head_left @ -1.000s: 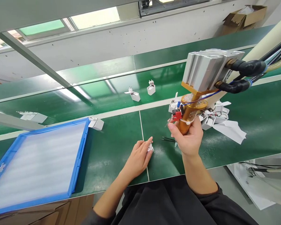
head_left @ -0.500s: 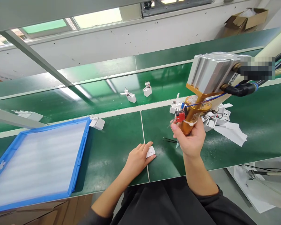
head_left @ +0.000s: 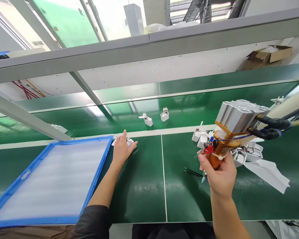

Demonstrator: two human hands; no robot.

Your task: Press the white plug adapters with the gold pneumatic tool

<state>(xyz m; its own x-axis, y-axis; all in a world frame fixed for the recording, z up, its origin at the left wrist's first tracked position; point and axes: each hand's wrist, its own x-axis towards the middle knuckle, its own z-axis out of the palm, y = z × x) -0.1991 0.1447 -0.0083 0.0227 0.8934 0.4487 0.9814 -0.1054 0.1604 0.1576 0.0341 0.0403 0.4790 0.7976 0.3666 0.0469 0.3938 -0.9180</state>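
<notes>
My left hand reaches to the far right corner of the blue-rimmed tray. Its thumb and fingers are around a small white plastic case, mostly covered by the hand. Another white case shows partly at the hand's left side, by the tray corner. My right hand is wrapped round the orange barrel of a pneumatic tool, which has a silver cylinder on top and a red switch on its side. The tool's pale tip points down at the table, beside thin black wires.
The blue-rimmed tray with a white lining lies at left. Several white cases with wiring and a white sheet lie right of the tool. Two white plug-type cases stand beyond the pale strip. A grey frame bar crosses above.
My left hand has moved left and farther away, to the tray corner, and the small white case is gone from the middle of the table. My right hand keeps the tool. The view has shifted.
</notes>
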